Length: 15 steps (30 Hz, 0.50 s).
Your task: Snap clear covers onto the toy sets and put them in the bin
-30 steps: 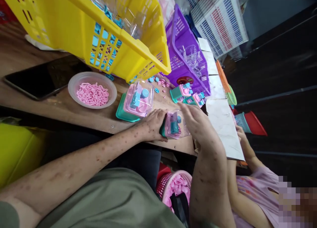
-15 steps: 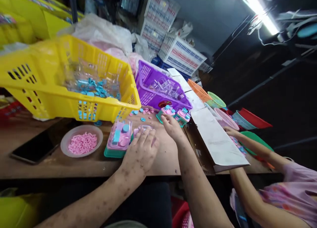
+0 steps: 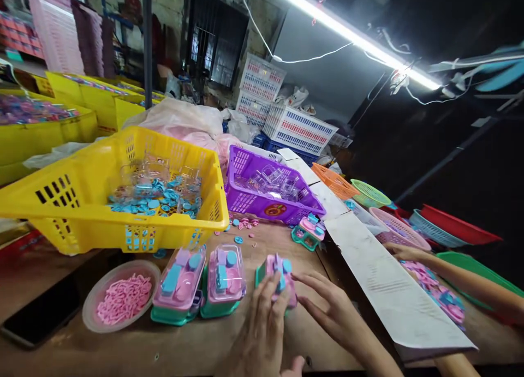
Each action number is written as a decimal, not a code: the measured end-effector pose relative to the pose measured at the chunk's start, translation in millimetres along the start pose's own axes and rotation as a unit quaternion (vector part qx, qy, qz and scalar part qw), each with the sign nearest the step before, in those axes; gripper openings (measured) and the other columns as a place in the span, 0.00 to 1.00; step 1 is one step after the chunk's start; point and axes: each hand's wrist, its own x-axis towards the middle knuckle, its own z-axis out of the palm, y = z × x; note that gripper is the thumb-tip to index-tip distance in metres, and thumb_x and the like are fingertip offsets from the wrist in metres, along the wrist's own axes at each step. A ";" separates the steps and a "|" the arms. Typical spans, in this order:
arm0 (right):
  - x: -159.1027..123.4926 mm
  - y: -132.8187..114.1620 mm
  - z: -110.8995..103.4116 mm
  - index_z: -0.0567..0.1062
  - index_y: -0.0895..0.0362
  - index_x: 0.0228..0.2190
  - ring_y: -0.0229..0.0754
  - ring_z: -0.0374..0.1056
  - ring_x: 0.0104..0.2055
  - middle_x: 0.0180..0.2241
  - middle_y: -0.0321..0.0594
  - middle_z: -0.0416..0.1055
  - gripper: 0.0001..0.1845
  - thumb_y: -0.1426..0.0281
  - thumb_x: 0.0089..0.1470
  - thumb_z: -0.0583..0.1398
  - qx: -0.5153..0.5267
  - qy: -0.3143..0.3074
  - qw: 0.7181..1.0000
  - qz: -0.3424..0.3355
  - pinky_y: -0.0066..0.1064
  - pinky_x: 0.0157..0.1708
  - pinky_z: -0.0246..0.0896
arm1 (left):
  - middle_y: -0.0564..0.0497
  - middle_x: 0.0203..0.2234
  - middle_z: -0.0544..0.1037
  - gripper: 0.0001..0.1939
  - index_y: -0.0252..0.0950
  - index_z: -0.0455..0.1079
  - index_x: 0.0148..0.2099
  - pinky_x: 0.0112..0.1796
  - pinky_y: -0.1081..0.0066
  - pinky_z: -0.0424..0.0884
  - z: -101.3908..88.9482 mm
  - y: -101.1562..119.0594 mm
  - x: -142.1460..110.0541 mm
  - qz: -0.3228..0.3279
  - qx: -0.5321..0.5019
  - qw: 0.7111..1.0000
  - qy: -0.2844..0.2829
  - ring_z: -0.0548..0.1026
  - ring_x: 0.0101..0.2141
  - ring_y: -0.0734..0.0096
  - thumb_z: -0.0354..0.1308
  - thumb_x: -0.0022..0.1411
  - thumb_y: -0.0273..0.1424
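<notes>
1. While my phone (image 3: 41, 311) lies dark at the far left of the worktop (image 3: 196, 349), with nothing on it to read, a bowl (image 3: 90, 311) of pink bits (image 3: 125, 298) sits just beside it, in front of the yellow basket (image 3: 82, 221).
2. Next to the bowl stand the first toy (image 3: 180, 281) and the second toy (image 3: 225, 279), side by side. Half a second ago the second was under my left hand; now it stands free, its clear cover on.
3. My left hand (image 3: 262, 317) has gone over to the third toy (image 3: 286, 266), in front of me. Its fingers lie across the near side; whether they grip, I cannot tell. I see no clear cover on this one, so I judge the work has passed to a bare toy.
4. Behind, the purple basket (image 3: 249, 205) carries a round red sticker (image 3: 275, 208), fruit-like; I can read no letters.
5. Before that basket stands only the fourth toy (image 3: 309, 232), where there were two; I take mine for the missing one.
6. My right hand (image 3: 331, 306) is open, fingertips at the third toy's right side, perhaps touching.
7. Farther right, the cardboard (image 3: 388, 279) shows smudges, no legible writing.
</notes>
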 end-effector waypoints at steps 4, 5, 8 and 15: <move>37.7 -12.2 -63.3 0.88 0.43 0.51 0.55 0.86 0.46 0.43 0.44 0.88 0.14 0.57 0.73 0.64 -0.033 0.037 0.999 0.006 0.43 0.46 0.85 | 0.28 0.82 0.50 0.71 0.47 0.32 0.86 0.72 0.26 0.63 12.4 -26.4 18.9 -0.050 -0.034 0.998 0.000 0.52 0.80 0.25 0.75 0.54 0.27; 65.5 -10.3 -72.8 0.88 0.46 0.48 0.53 0.86 0.44 0.41 0.44 0.88 0.15 0.56 0.74 0.63 -0.043 0.061 0.997 -0.003 0.43 0.46 0.84 | 0.30 0.82 0.51 0.72 0.48 0.36 0.85 0.72 0.28 0.64 15.7 -32.5 19.7 -0.053 -0.055 0.997 -0.010 0.55 0.80 0.26 0.78 0.52 0.29; 176.4 3.1 -71.4 0.86 0.54 0.50 0.53 0.82 0.51 0.48 0.48 0.86 0.22 0.54 0.76 0.59 -0.079 0.073 0.994 -0.002 0.46 0.54 0.80 | 0.31 0.82 0.52 0.72 0.50 0.41 0.85 0.72 0.34 0.69 28.7 -46.4 15.6 -0.046 -0.080 0.995 -0.026 0.60 0.78 0.29 0.81 0.49 0.29; 375.7 46.0 40.1 0.84 0.57 0.52 0.52 0.77 0.62 0.58 0.49 0.81 0.11 0.67 0.72 0.67 -0.159 -0.134 0.977 0.049 0.51 0.67 0.73 | 0.43 0.74 0.72 0.49 0.61 0.52 0.83 0.65 0.54 0.80 53.4 -43.4 13.4 -0.061 0.042 0.995 0.060 0.76 0.70 0.51 0.58 0.72 0.15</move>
